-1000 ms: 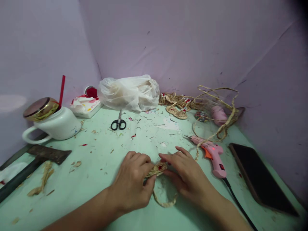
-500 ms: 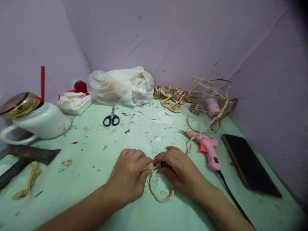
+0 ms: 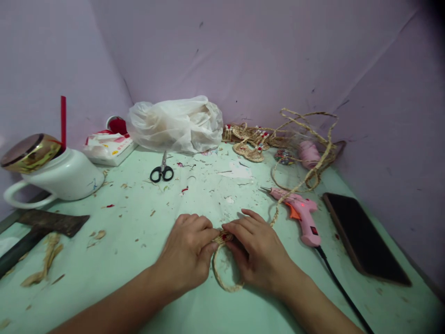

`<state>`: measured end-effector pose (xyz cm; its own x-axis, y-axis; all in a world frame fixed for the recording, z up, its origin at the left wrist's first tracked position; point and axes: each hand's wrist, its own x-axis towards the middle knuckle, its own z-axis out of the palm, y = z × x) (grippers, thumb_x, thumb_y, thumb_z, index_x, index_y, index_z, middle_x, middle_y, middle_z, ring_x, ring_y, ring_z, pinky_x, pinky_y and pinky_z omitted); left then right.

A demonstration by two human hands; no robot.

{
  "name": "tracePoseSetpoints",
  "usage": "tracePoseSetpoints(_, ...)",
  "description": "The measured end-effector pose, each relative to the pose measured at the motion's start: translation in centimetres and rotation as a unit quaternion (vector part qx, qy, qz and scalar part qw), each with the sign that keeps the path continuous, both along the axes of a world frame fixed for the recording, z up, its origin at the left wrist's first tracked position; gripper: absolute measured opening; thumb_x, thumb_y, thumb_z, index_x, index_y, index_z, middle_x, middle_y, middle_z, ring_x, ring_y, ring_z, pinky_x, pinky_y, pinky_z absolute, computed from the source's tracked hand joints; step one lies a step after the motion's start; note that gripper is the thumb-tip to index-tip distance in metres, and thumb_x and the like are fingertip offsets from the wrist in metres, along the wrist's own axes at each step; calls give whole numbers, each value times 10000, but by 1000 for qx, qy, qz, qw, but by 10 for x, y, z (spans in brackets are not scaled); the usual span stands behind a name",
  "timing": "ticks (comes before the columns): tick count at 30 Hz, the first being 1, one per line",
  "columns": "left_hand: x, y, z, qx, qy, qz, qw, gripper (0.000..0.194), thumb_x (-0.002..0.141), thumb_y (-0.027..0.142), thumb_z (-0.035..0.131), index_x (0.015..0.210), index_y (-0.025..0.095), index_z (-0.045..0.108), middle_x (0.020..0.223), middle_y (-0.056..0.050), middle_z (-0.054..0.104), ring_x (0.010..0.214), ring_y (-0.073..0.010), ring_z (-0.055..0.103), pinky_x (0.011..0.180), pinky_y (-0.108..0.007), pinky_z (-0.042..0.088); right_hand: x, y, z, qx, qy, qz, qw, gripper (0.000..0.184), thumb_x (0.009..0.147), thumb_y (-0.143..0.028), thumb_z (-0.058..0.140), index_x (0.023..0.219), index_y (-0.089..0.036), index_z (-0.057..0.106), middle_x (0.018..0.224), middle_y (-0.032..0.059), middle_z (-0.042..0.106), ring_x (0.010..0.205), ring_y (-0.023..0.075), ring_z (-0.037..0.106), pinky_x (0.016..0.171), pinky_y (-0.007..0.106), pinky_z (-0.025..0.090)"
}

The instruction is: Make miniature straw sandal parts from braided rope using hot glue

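Between my two hands, low over the table's middle, is a small coil of braided straw cord [image 3: 222, 237] with a red spot on it. My left hand [image 3: 193, 250] pinches its left side between thumb and fingers. On the right side, my right hand [image 3: 255, 248] closes thumb and fingertips on the coil, which is partly hidden by the fingers. A loop of the same cord [image 3: 222, 281] hangs below onto the table. More of the braid [image 3: 276, 215] runs from behind my right hand past the pink glue gun [image 3: 302, 211], whose red light is on.
Black-handled scissors [image 3: 162, 173] lie behind my hands. A hammer [image 3: 52, 225] and white mug [image 3: 66, 178] stand left, a phone [image 3: 365, 241] right. At the back are a plastic bag [image 3: 177, 125], finished-looking straw pieces [image 3: 248, 150] and pink thread [image 3: 308, 154]. Scraps litter the table.
My right fingers have come in closer on the coil, and the cord loop has shifted slightly. The whole view has moved, so the table things appear farther left than a second ago.
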<state>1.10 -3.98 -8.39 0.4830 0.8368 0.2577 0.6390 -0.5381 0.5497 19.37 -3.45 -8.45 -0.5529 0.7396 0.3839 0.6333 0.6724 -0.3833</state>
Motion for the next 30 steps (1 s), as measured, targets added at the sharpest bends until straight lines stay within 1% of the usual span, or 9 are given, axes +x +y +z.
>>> tracePoseSetpoints(5,5,0,5,-4,23,18,1000,159,805,212,477,810,181,633,765,-37,572,760,-195,491,742,-390,353,-3,-2,1,13,-1,1,1000,244,774,-102,495,1009,-115,561,745,47,620,720,176,543,956,447,344)
tracePoseSetpoints(8,15,1,10,-3,86,46,995,98,726,191,516,744,164,609,745,-44,563,758,-209,490,758,-405,355,-2,-2,0,13,0,4,1000,270,766,-94,492,1029,-114,547,726,40,609,710,175,541,968,454,332)
tracePoseSetpoints(12,25,2,16,-26,145,81,986,60,662,144,501,665,159,559,702,-41,550,716,-204,491,768,-416,359,2,-3,-2,-31,28,-3,999,339,764,-90,506,1101,-132,508,794,40,634,772,178,569,987,466,315)
tracePoseSetpoints(14,26,2,16,-33,134,89,986,57,661,136,495,651,164,544,704,-41,546,714,-204,489,749,-408,365,5,-3,-2,-72,63,-15,995,399,751,-112,543,1143,-145,481,869,49,638,827,186,577,978,474,331)
tracePoseSetpoints(18,25,2,13,-39,109,98,988,66,674,122,492,643,167,529,712,-45,541,722,-210,488,715,-393,369,9,0,1,-151,149,-88,973,373,766,-119,511,1133,-174,475,944,65,590,815,179,579,793,384,476)
tracePoseSetpoints(20,24,2,12,-40,101,99,989,68,674,120,497,638,168,526,704,-43,539,718,-210,487,710,-392,368,11,2,2,-150,179,-115,966,350,783,-104,469,1123,-187,473,967,63,560,809,166,574,753,345,485)
tracePoseSetpoints(24,24,3,10,-43,79,98,991,60,663,116,510,650,168,537,706,-44,540,714,-215,487,704,-399,365,13,4,-2,-135,189,-146,962,356,804,-119,464,1147,-215,454,1009,53,547,846,167,559,790,347,465)
tracePoseSetpoints(27,23,3,9,-29,49,92,994,66,658,106,507,651,168,528,694,-41,540,696,-209,488,687,-394,364,9,3,-8,-137,167,-170,961,386,792,-162,516,1167,-213,441,1008,60,559,856,193,549,779,377,464)
tracePoseSetpoints(30,22,3,7,-5,24,99,995,83,656,95,494,629,171,511,665,-38,537,666,-201,486,656,-379,362,2,1,-14,-110,125,-177,970,398,772,-181,548,1154,-205,443,953,67,569,846,225,539,759,422,456)
